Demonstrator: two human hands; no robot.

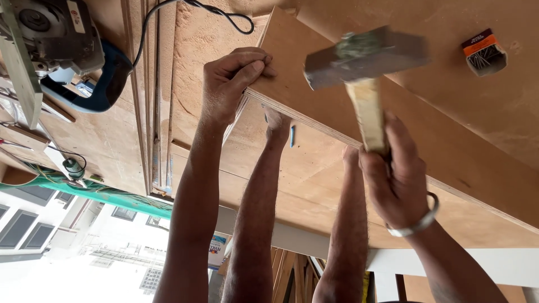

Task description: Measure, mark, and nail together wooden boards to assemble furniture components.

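Head view, apparently inverted, with arms entering from the bottom edge. Hammer [368, 64]: its long axis runs nearly vertical in the frame, the pale wooden handle rising from the grip and the grey metal head lying crosswise at the top, tilted slightly up to the right. The head is blurred, so its faces cannot be told apart.

Right hand [396, 179], with a metal bangle [418, 221] at the wrist, is closed around the lower end of the handle; the handle's end is hidden inside the fist. Left hand [233, 81] is curled with fingertips pinched on the near edge of a plywood board [460, 140] at its corner; whether a nail sits between the fingers cannot be made out.

The hammer head stands to the right of the left hand, apart from it, and above the board's edge in the frame. Between the two arms, two further forearms reach under the board: one hand [277, 123] presses the surface beneath, the other hand [351, 154] is mostly hidden behind the hammer handle and right hand.

A small box of nails [484, 53] lies on the board at upper right. A circular saw [62, 47] with its black cord [185, 8] rests at upper left, partly cut off.
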